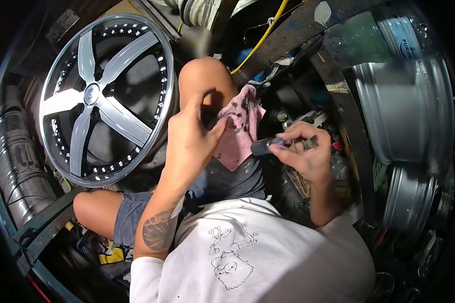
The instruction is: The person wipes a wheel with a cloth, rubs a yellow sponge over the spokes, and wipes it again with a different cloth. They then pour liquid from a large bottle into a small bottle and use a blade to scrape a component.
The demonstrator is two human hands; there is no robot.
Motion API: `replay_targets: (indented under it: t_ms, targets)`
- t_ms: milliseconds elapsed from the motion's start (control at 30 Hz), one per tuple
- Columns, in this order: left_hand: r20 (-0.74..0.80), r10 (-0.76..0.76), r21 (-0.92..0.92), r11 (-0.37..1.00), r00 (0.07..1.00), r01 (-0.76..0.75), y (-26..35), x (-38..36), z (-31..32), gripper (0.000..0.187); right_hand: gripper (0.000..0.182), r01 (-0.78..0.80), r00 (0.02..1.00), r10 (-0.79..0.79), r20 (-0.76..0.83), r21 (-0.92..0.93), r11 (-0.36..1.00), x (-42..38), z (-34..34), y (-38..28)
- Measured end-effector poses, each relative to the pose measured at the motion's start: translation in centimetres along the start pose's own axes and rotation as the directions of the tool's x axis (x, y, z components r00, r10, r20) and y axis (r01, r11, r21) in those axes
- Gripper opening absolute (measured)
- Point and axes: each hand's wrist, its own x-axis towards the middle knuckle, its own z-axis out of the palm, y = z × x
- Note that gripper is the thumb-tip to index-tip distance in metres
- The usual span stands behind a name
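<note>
My left hand (197, 131) is over my thigh, thumb and fingers apart, beside a pink cloth (237, 134) with dark spots that is draped on the leg. The thumb overlaps the cloth's left edge. To the right of the cloth, my right hand (303, 151) grips a small dark cylindrical object (262, 147) between thumb and fingers, its end pointing left. A five-spoke silver wheel (92, 94) with a black inner ring and small shiny bolts stands at the left of my knee.
Silver wheel rims (399, 111) are stacked at the right, near a plastic bottle (402, 38). A yellow cable (263, 38) runs down from the top. Metal frame bars (45, 217) cross the lower left, and mixed debris lies on the floor at the right.
</note>
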Motion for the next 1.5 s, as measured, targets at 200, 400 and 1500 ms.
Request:
replay_targets:
  t_ms: [200,400,1500]
  targets:
    - [0.195,-0.235,-0.518,0.800,0.952,0.304,-1.9,-1.3,-0.3,0.037,0.026,0.255,0.965,-0.245,0.097,-0.101,0.962,2.0,0.1,0.1]
    - [0.230,-0.300,-0.757,0.543,0.926,0.363,-2.5,-2.6,-1.1,0.026,0.022,0.095,0.956,-0.089,0.280,-0.010,0.995,2.4,-0.2,-0.4]
    - [0.237,-0.306,-0.821,0.445,0.922,0.358,-1.4,-4.7,1.5,0.025,0.020,-0.159,0.973,0.118,0.200,0.204,0.966,2.9,-0.7,1.5]
